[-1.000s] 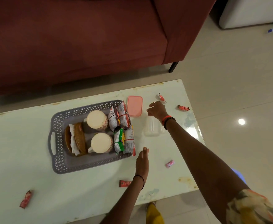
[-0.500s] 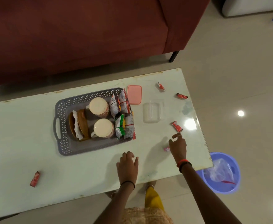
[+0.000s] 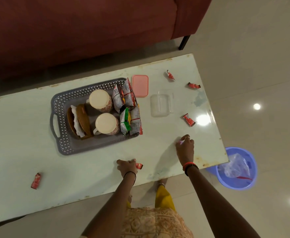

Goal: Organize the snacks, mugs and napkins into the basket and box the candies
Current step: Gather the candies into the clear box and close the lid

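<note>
Far left on the table [image 3: 12,134] there's one stray red candy [image 3: 36,180], then the grey basket [image 3: 64,145] already packed with two upside-down mugs [image 3: 100,100], napkins [image 3: 75,121] and snack packets [image 3: 128,121]. The left hand [image 3: 127,166] lies curled on the tabletop with its fingertips on a red candy wrapper [image 3: 139,166], where half a second ago it lay flat and covered it. Right of the pink lid [image 3: 140,85] and clear box [image 3: 160,105], the right hand [image 3: 185,148] now pinches a pink candy [image 3: 180,142] it was only reaching for earlier, with three red ones [image 3: 189,119] loose beyond.
</note>
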`<action>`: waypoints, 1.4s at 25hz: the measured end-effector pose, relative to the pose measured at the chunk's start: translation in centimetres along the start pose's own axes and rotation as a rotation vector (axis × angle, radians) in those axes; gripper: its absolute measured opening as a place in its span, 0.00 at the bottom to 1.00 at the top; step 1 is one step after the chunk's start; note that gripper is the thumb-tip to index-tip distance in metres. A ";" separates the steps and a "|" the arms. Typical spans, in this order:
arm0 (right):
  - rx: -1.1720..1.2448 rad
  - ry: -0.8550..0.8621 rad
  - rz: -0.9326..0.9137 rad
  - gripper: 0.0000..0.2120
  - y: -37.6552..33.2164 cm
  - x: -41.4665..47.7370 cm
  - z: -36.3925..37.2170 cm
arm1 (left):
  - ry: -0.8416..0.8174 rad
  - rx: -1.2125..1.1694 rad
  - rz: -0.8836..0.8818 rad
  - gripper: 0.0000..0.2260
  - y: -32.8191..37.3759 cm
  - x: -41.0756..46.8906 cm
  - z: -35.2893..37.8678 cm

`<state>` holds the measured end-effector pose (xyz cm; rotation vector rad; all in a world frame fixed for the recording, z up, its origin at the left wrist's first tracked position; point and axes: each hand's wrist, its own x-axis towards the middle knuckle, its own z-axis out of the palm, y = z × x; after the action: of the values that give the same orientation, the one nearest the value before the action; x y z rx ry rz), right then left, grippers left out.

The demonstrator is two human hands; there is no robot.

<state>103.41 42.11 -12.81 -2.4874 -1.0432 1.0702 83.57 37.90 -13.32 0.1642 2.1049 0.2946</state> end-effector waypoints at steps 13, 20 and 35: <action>0.491 0.177 -0.219 0.02 -7.9 2.4 -3.1 | -0.002 0.099 0.326 0.10 -1.5 -2.4 -0.8; 0.331 0.028 -0.351 0.05 -12.1 6.7 -3.3 | -0.141 0.050 0.535 0.07 0.5 -5.6 1.7; -0.158 0.052 -0.214 0.11 -0.8 8.3 -5.5 | -0.094 0.393 1.095 0.07 18.1 -6.0 8.0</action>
<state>110.86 48.75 -13.06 -2.4368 -1.3901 0.8860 93.50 55.01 -7.42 1.5367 1.7655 0.4818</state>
